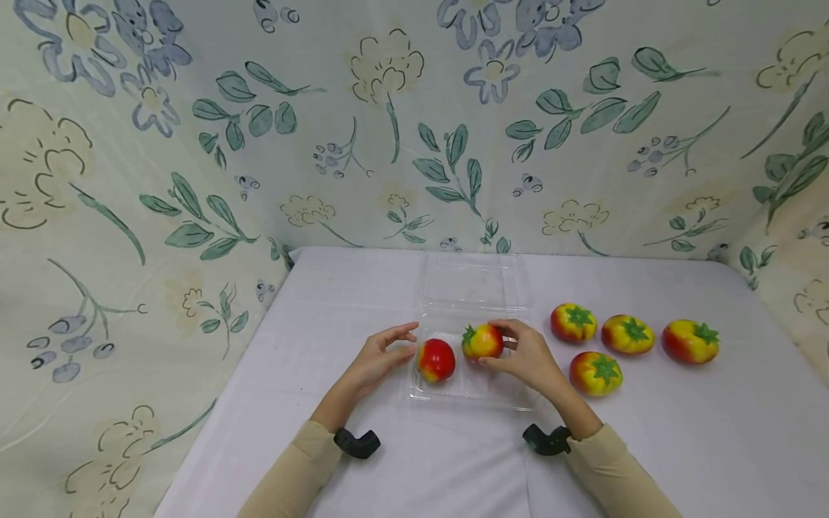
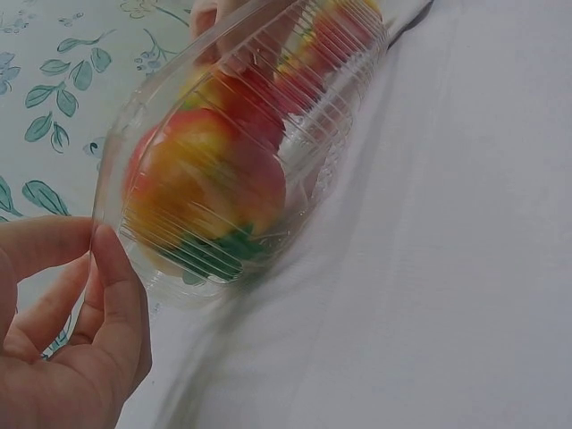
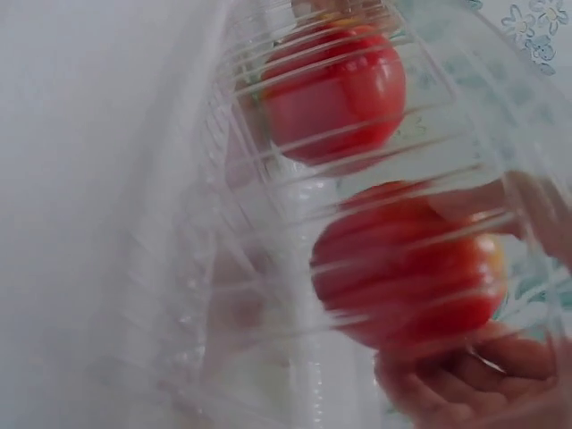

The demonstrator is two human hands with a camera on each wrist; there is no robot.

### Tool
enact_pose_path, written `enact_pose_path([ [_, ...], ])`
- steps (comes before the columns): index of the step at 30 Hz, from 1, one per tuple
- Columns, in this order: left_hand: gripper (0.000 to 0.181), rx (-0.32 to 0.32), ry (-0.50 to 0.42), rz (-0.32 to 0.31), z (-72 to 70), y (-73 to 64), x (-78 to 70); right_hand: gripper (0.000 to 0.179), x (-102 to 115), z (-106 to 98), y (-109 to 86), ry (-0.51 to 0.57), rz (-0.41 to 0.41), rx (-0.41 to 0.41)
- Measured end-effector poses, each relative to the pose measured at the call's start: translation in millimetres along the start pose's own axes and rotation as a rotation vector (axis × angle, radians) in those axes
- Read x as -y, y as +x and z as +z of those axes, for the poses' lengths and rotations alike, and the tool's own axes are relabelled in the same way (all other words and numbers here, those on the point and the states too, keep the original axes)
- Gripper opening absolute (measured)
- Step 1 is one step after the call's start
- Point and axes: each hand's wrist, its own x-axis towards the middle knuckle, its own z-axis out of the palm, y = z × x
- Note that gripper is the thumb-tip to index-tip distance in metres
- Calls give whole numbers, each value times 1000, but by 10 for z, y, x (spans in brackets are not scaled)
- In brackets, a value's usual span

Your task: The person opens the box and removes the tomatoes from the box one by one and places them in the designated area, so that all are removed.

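A clear plastic box (image 1: pixel 479 400) lies with its lid (image 1: pixel 463 280) folded back behind it. Inside, on the left, sits a red tomato (image 1: pixel 437 361). My left hand (image 1: pixel 380 360) is at the box's left side; in the left wrist view its thumb and finger pinch the thin clear rim (image 2: pixel 109 183). My right hand (image 1: pixel 527 356) grips a second tomato (image 1: pixel 482 342), yellow and red with a green leafy top, over the right part of the box. Seen through the ribbed plastic in the right wrist view, fingers (image 3: pixel 465 380) curve round this tomato (image 3: pixel 407 277).
To the right of the box, several more red-and-yellow tomatoes (image 1: pixel 596 374) with green tops rest on the white-covered table (image 1: pixel 699 432). A floral cloth (image 1: pixel 363 180) hangs behind the table and along its sides.
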Motion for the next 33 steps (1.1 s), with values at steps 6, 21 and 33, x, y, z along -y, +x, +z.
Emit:
enact_pose_path([
  [6,48,-1,-11,-5,-5,-3,4,67,10,-23,-14,18,25,-3],
  [21,50,2,-4,4,-7,2,20,65,-9,-92,-47,109,-42,-22],
  [33,49,3,-7,-1,-2,3,4,64,6,-159,-84,214,-43,-11],
])
